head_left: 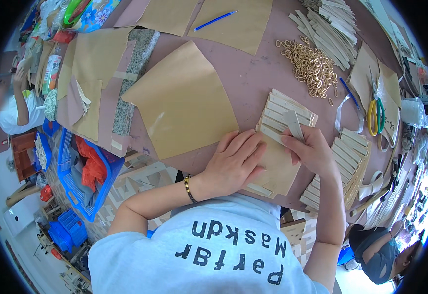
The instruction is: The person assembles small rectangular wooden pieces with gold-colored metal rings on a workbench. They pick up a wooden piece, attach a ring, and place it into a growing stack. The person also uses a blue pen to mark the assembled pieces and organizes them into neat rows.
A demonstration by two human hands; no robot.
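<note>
My left hand (234,160), with a beaded bracelet on the wrist, lies flat with its fingers stretched out over the near-left edge of a tan paper-like sheet (277,169). In my right hand (311,151), thumb and fingers pinch a short pale strip (294,126), which sticks up at a tilt. Several pale strips (283,109) are laid side by side across the far part of the same sheet, just beyond both hands. To the left of them rests a large tan sheet (187,105), apart from my right hand.
Gold oval rings (317,68) lie heaped beyond the sheet, near a pile of loose strips (329,29). Yellow-and-green-handled scissors (374,115) and another strip-covered sheet (344,161) are on the right. A speckled slab (128,100) stands left; a blue basket (69,179) sits below.
</note>
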